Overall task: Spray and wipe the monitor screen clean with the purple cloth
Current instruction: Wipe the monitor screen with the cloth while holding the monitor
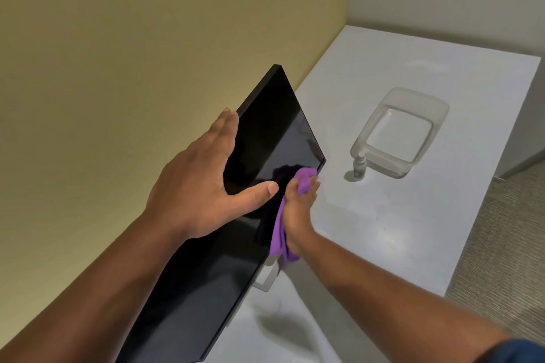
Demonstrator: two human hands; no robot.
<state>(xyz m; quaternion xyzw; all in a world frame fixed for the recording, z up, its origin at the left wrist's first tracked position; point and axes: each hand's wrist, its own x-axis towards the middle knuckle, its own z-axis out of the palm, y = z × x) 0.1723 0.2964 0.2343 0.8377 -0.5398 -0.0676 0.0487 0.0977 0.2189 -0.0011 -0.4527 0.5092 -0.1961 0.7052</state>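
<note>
Monitor (265, 138) stands on the table (383, 230), along its left edge, close against the wall (118, 53) behind it. Left hand (203, 183) lies over the monitor's top edge, thumb on the screen face. Right hand (298, 212) sits below and right of the left hand, near the screen's lower edge, pressing the cloth (281, 224) to the screen; cloth lies between palm and screen, 1 end hanging past the lower edge. Monitor foot (265, 278) rests on the table under the cloth. Tub (401, 132) on the table, well right of the monitor. Bottle (359, 167) upright just beside the tub's near-left corner, between tub and monitor. Floor (501, 244) right of the table.
</note>
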